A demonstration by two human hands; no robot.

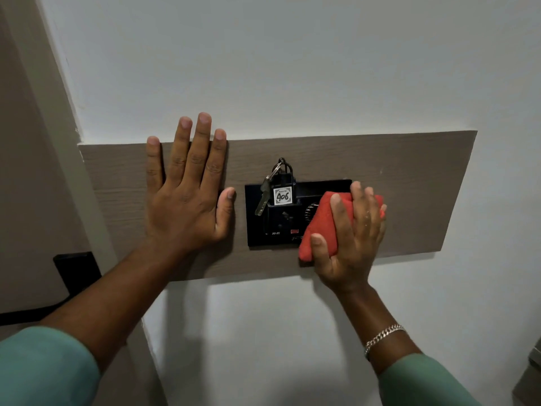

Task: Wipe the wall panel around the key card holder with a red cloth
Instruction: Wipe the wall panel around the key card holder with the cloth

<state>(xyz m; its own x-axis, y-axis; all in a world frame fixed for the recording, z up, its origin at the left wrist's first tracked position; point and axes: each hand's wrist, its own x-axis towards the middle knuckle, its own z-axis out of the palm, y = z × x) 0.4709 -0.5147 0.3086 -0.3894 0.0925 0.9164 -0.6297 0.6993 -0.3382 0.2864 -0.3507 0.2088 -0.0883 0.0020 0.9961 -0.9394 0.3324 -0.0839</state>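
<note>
A brown wood-grain wall panel point(395, 171) runs across the white wall. At its middle sits a black key card holder point(275, 227) with a key and a tag marked 406 point(283, 196) hanging in it. My right hand point(351, 235) presses a folded red cloth point(319, 227) against the holder's right side and the panel beneath it. My left hand point(187, 189) lies flat with fingers spread on the panel, just left of the holder, holding nothing. The holder's right part is hidden by the cloth and hand.
White wall point(292, 68) surrounds the panel above and below. A beige wall or door frame point(29, 142) stands at the left, with a black fitting point(76, 271) low on it. A grey object point(534, 370) shows at the bottom right edge.
</note>
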